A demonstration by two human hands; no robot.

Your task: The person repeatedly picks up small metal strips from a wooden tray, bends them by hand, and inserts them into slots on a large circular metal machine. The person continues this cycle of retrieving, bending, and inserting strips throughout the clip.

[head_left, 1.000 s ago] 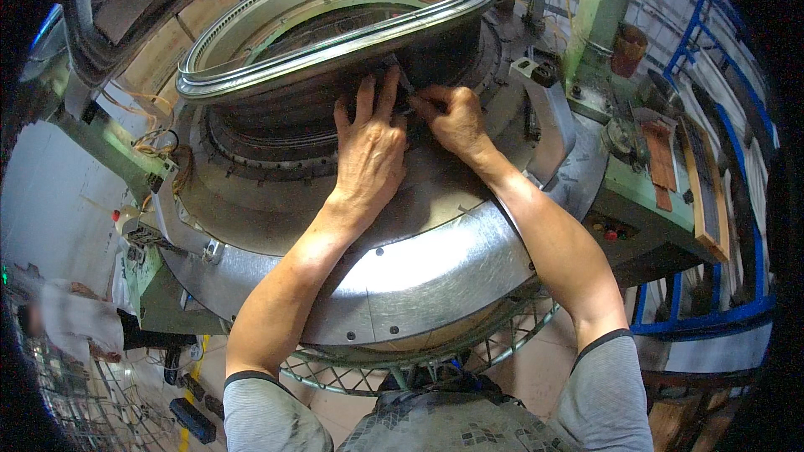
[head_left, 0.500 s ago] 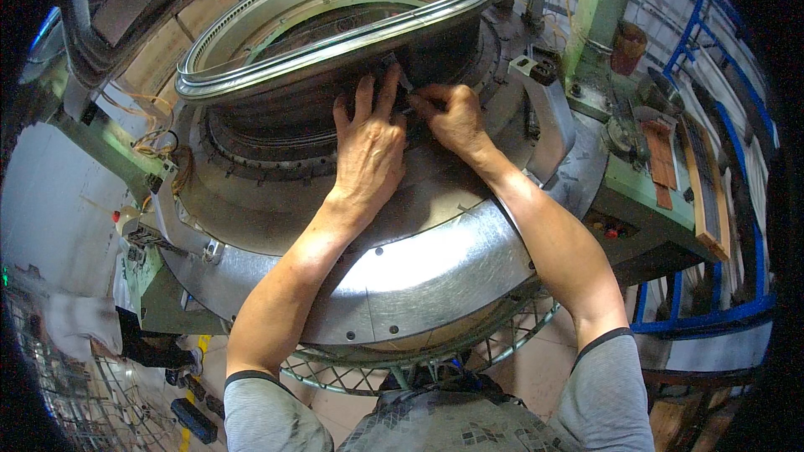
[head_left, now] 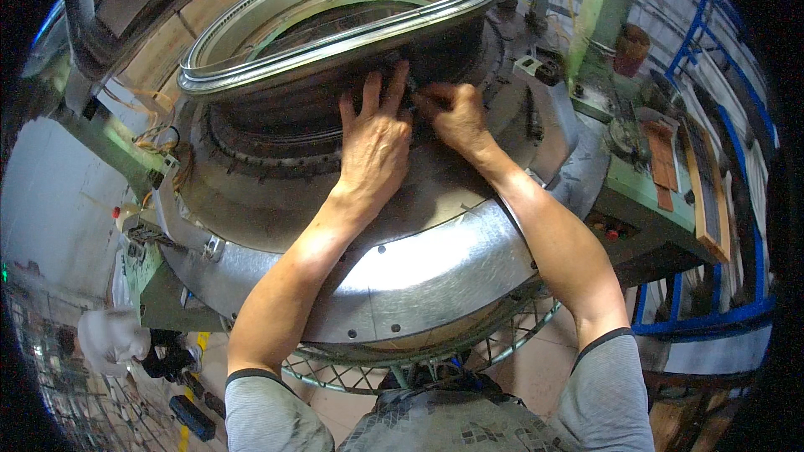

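My left hand [head_left: 375, 149] lies with fingers stretched and spread against the dark outer wall [head_left: 285, 113] of a large round metal part. A shiny, grooved metal rim [head_left: 335, 43] tops that wall, and a ring of small studs runs round its base. Just to the right, my right hand [head_left: 459, 120] is closed in a pinch by the same wall, close to the left fingertips. Shadow and blur hide what its fingers hold, if anything. Below both hands slopes a broad, dull metal cone [head_left: 394, 201], edged by a bright metal ring [head_left: 394, 276].
Grey metal brackets [head_left: 546, 117] stand on the ring at right and left. A green machine frame [head_left: 607, 8] rises at the right, by a blue rack [head_left: 720, 318]. Dark machinery [head_left: 117, 17] overhangs the upper left. A person in a white top [head_left: 113, 341] is at the lower left.
My hands stay at nearly the same spot, the right one still pinched. The person at the lower left has moved rightward in the view.
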